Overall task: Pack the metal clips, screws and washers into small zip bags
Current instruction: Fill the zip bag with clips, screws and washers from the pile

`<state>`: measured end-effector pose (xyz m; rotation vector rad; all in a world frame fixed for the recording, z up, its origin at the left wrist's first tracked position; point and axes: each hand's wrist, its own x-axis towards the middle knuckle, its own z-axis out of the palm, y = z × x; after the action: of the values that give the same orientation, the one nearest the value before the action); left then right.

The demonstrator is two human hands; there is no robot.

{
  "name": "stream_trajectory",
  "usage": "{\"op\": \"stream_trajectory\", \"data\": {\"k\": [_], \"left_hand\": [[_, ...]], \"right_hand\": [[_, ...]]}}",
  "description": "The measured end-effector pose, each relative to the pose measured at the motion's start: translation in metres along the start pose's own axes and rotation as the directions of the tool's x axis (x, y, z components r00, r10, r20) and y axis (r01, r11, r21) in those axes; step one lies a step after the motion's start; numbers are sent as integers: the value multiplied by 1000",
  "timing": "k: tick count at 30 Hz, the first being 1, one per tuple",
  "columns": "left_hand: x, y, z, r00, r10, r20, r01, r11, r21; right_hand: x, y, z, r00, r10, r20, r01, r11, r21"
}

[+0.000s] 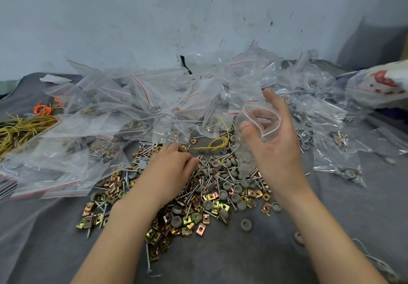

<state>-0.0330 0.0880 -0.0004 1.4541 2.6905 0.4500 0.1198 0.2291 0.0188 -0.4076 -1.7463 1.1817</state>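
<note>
Pinches screws in the centre pile with curled left hand. Holds a zip bag open, right of centre, in half-curled right hand, with grey washers inside.

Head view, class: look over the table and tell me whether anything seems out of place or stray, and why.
A yellow wire loop lies in the loose hardware pile, though it is none of the parts to pack. A few grey caps and one screw lie apart from the pile on the grey cloth.
</note>
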Motion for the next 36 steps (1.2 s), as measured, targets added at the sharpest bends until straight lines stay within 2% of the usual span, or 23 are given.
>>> {"op": "stream_trajectory", "data": {"k": [7, 12, 21, 28, 32, 36], "left_hand": [[0, -2, -5, 992, -32, -125, 29, 999, -31], [-1, 0, -10, 979, -90, -183, 66, 988, -136], [1, 6, -20, 937, -85, -340, -36, 942, -334], [-5, 22, -35, 928, -88, -363, -99, 878, -468], [-10, 44, -54, 905, -36, -425, -218, 818, -533], [-16, 64, -69, 867, 44, -496, -329, 798, -504]], "right_hand": [[2, -5, -5, 998, 60, -17, -58, 994, 95], [3, -3, -6, 998, 56, -21, -53, 993, 105], [5, -6, -7, 996, 86, -18, -81, 978, 193], [-1, -1, -1, 999, 28, 22, -30, 995, 98], [-6, 2, 8, 997, -44, 60, 46, 998, -33], [-12, 5, 15, 989, -82, 124, 99, 986, -133]]}}
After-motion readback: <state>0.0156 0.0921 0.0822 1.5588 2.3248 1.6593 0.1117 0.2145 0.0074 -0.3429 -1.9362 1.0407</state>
